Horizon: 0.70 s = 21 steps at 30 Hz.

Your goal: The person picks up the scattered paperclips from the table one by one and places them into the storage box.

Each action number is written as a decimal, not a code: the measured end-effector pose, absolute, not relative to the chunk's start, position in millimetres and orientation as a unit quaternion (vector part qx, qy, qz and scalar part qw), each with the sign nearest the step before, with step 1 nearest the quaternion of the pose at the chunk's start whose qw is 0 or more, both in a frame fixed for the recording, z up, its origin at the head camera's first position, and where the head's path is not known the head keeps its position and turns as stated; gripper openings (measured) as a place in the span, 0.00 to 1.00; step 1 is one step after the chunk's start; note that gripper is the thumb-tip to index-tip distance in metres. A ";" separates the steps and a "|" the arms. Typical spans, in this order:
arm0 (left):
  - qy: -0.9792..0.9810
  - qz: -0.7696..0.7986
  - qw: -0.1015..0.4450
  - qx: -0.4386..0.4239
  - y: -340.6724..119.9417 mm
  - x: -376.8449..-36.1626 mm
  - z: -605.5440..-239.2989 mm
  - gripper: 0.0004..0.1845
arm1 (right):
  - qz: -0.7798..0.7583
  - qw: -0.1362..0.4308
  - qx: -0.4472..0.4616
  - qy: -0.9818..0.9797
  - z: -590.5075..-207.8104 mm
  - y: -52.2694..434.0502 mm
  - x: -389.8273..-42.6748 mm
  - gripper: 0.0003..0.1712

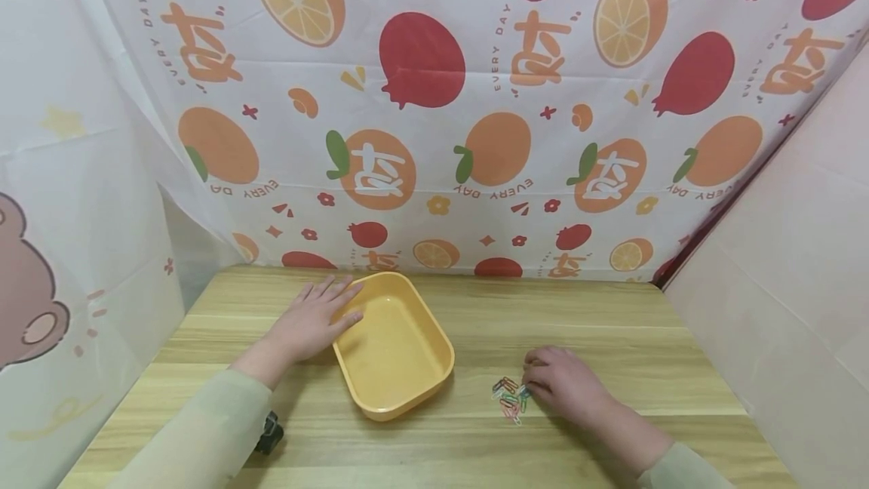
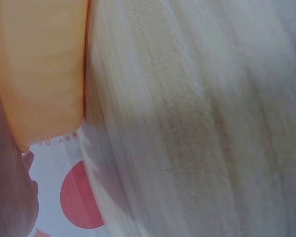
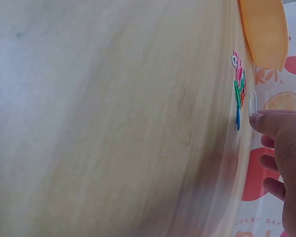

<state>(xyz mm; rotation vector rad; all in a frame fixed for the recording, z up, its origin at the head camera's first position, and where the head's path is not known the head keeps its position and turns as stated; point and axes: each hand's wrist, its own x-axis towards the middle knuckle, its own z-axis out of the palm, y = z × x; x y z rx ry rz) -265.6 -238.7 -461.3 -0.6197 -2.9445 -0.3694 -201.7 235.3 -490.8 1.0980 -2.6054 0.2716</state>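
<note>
Left hand [image 1: 314,323] lies flat, fingers straight, against the yellow tray [image 1: 434,354] (nine o'clock side); right hand [image 1: 560,381] pinches a paper clip [image 3: 252,102] beside the pile [image 1: 509,397] on the bench [image 1: 611,323].

Both forearms are covered by long sleeves of a pale, muted sage-green fabric with a soft, matte surface and no visible print, stripe or marking. The left sleeve [image 1: 204,429] ends at the wrist in a plain edge, with loose folds along the forearm; a small black device [image 1: 269,433] sits under that forearm near the cuff, its form only partly visible. The right sleeve [image 1: 682,470] is of the same cloth and also ends at the wrist. The left hand [image 1: 308,323] and right hand [image 1: 566,385] are bare: no gloves, rings or watch are visible. The fingers [image 3: 271,121] carry no covering.
</note>
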 end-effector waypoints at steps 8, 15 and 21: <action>-0.970 -0.130 0.053 -0.200 -237.7 -263.5 -460.2 0.35 | 0.094 0.149 0.385 -0.906 -485.4 233.6 -203.0 0.05; -0.969 -0.132 0.054 -0.200 -238.7 -262.0 -461.8 0.36 | 0.098 0.155 0.392 -0.901 -480.3 229.0 -205.1 0.03; -0.969 -0.138 0.052 -0.199 -238.2 -260.4 -460.5 0.35 | 0.083 0.161 0.396 -0.900 -473.3 219.6 -207.4 0.03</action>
